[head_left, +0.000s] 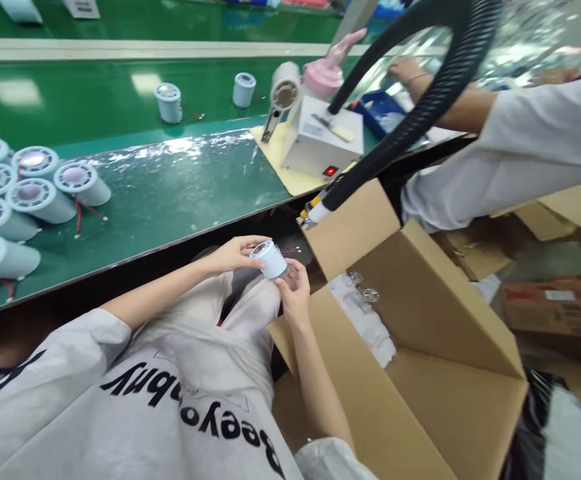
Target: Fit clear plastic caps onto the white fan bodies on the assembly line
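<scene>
Both hands meet over the lap, just short of the front edge of the glossy green bench top [190,190], with a dark strip of room between that edge and the knees. On the right, the room is bounded by a large tan cardboard box [440,300], its flaps spread and its near wall close beside the right forearm; a black ribbed hose [395,157] arcs down to one flap. A light-blue plastic cylinder [273,263] lies between the hands, tilted, its ringed end up and to the left, with thin dark-red wires [291,251] sticking out past its far side. The left hand [235,255] pinches the ringed end, thumb on the near side and fingers over the top. The right hand [295,287], partly curled, supports the lower end between thumb and fingers; that end looks clear, though blur makes it hard to be certain.
</scene>
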### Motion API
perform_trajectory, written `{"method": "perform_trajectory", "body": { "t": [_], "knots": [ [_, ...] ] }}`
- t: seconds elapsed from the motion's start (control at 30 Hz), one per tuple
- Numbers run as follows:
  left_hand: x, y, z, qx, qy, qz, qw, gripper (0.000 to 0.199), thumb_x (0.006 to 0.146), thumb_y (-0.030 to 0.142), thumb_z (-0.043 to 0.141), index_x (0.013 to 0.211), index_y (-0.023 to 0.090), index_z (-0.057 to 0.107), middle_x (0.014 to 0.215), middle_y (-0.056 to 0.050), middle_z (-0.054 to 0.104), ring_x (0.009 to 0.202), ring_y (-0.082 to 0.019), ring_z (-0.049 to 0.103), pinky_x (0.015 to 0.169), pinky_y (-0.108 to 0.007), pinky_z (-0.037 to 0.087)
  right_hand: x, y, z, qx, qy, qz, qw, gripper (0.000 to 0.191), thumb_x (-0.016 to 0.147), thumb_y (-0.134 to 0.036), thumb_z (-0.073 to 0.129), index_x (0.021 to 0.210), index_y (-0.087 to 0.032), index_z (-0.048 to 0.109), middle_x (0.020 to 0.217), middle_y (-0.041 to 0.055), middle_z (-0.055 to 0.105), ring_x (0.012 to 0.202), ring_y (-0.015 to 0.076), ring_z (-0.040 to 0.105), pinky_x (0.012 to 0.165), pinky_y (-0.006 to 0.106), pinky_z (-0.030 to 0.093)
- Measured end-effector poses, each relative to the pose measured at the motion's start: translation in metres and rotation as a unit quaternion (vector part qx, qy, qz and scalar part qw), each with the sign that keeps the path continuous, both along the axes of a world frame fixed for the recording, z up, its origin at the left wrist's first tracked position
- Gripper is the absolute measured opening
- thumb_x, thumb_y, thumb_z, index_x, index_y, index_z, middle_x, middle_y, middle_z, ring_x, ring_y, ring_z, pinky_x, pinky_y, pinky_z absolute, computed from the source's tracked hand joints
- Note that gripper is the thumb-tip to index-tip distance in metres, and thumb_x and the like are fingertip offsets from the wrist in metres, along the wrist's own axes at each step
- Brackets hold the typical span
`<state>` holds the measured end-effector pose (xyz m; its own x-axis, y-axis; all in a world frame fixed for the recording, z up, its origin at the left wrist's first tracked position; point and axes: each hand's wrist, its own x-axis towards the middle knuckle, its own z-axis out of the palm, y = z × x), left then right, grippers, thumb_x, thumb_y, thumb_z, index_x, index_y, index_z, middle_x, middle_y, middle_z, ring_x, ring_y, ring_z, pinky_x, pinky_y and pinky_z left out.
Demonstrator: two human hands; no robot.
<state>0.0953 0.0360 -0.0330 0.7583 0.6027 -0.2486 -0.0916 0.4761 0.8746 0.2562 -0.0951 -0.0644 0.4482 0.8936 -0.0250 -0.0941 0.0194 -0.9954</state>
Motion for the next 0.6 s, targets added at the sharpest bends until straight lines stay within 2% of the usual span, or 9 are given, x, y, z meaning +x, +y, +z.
{"method": "perform_trajectory", "body": {
  "t": [0.13,0.27,0.43,0.6],
  "knots": [
    [0.054,0.031,-0.004,0.022,-0.017,-0.036,0.999,0.078,0.049,0.032,0.103,0.119,0.011,0.075,0.121,-0.015,0.077,0.122,-0.032,0.069,0.116,-0.052,0.044,0.027,0.021,-0.023,0.030,0.006,-0.061,0.998,0.077,0.066,-0.075,0.085,0.117,-0.025,0.054,0.119,0.0130,0.069,0.109,0.0286,0.071,0.096,0.045,0.060],
    [0.076,0.051,-0.007,0.041,-0.016,-0.052,0.998,0.078,0.048,0.037,0.103,0.115,0.011,0.075,0.120,-0.015,0.077,0.121,-0.032,0.068,0.116,-0.051,0.043,0.042,0.039,-0.032,0.054,0.021,-0.074,0.996,0.078,0.067,-0.073,0.085,0.119,-0.025,0.053,0.121,0.0141,0.069,0.112,0.0289,0.070,0.098,0.046,0.060],
    [0.068,0.059,-0.010,0.059,-0.009,-0.056,0.997,0.083,0.047,0.036,0.104,0.119,0.013,0.070,0.127,-0.015,0.072,0.122,-0.028,0.066,0.112,-0.043,0.046,0.047,0.049,-0.030,0.068,0.020,-0.042,0.997,0.073,0.065,-0.067,0.090,0.115,-0.024,0.059,0.121,0.0138,0.071,0.110,0.0282,0.071,0.099,0.045,0.060],
    [0.030,0.040,-0.004,0.065,-0.001,-0.082,0.995,0.079,0.050,0.027,0.103,0.118,0.016,0.065,0.133,-0.016,0.068,0.110,-0.023,0.070,0.096,-0.038,0.054,0.037,0.027,-0.011,0.058,-0.002,0.020,0.998,0.064,0.064,-0.055,0.096,0.112,-0.024,0.065,0.127,0.0133,0.072,0.115,0.0298,0.071,0.095,0.045,0.064]
  ]
}}
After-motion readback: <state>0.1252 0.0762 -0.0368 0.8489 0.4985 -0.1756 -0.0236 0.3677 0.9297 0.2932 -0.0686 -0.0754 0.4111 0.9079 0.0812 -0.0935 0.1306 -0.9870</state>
